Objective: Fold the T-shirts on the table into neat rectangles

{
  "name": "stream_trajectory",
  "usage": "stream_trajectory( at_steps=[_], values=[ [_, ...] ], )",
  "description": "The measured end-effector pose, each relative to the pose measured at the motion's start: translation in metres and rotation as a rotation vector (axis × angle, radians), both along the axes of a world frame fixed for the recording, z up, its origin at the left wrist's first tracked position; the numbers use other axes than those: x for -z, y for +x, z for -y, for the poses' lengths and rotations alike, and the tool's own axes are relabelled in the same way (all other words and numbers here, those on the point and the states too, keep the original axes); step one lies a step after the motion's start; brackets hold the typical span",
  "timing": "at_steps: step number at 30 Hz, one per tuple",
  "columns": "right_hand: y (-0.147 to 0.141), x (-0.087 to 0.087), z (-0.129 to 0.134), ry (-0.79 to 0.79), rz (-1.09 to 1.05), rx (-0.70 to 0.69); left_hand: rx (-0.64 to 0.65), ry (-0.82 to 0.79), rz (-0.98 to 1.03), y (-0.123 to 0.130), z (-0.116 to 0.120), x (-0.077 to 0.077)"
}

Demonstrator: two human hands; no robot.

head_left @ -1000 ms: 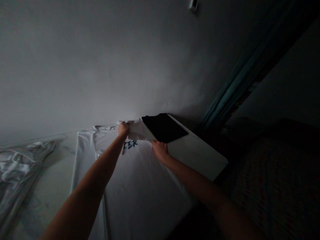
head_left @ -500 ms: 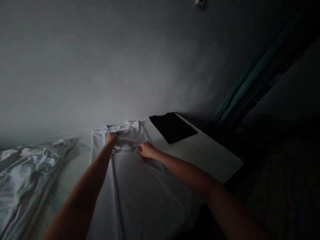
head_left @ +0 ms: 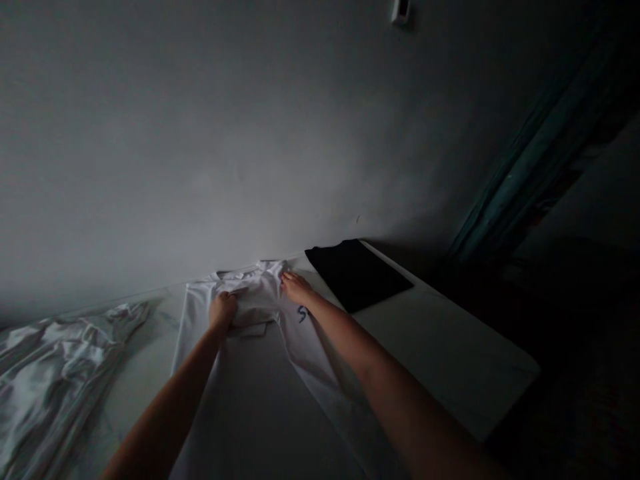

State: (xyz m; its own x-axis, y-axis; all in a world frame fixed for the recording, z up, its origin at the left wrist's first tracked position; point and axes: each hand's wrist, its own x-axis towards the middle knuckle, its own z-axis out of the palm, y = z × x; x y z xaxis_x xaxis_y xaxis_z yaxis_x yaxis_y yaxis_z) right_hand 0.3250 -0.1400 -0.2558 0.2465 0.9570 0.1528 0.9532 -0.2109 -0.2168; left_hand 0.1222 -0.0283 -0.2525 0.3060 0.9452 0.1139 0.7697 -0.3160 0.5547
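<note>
A white garment [head_left: 260,387] lies spread on the table, its collar end toward the wall. My left hand [head_left: 223,311] is closed on the cloth near the left side of the collar. At the right shoulder my right hand [head_left: 296,289] rests on the fabric, fingers stretched out. A dark mark shows on the cloth just below that hand. Between my hands the upper part of the garment is wrinkled, with a small rectangular edge below it.
A black folded cloth [head_left: 357,273] lies at the back right of the pale table [head_left: 440,347]. Crumpled white fabric [head_left: 55,367] covers the left end. Behind stands a grey wall [head_left: 200,133]; a teal curtain [head_left: 505,180] hangs at right.
My right hand has moved up from the lower edge of the bunched cloth to the shoulder, and its fingers have opened. A dark mark on the garment has come into view.
</note>
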Motion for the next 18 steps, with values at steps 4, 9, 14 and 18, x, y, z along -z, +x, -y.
stream_trajectory(
  at_steps=[4, 9, 14, 18],
  values=[
    [0.008, 0.005, -0.027, 0.002, -0.001, 0.065, 0.000, 0.006, -0.018, -0.006, 0.001, 0.006],
    [0.022, 0.010, -0.041, -0.042, -0.037, 0.117, -0.015, -0.017, 0.051, -0.010, -0.003, 0.012],
    [0.030, 0.014, -0.046, -0.071, -0.052, 0.135, 0.032, -0.064, 0.180, -0.015, -0.004, 0.012],
    [0.032, 0.015, -0.050, -0.088, -0.039, 0.132, 0.036, -0.086, 0.226, -0.017, -0.003, 0.012]
  ],
)
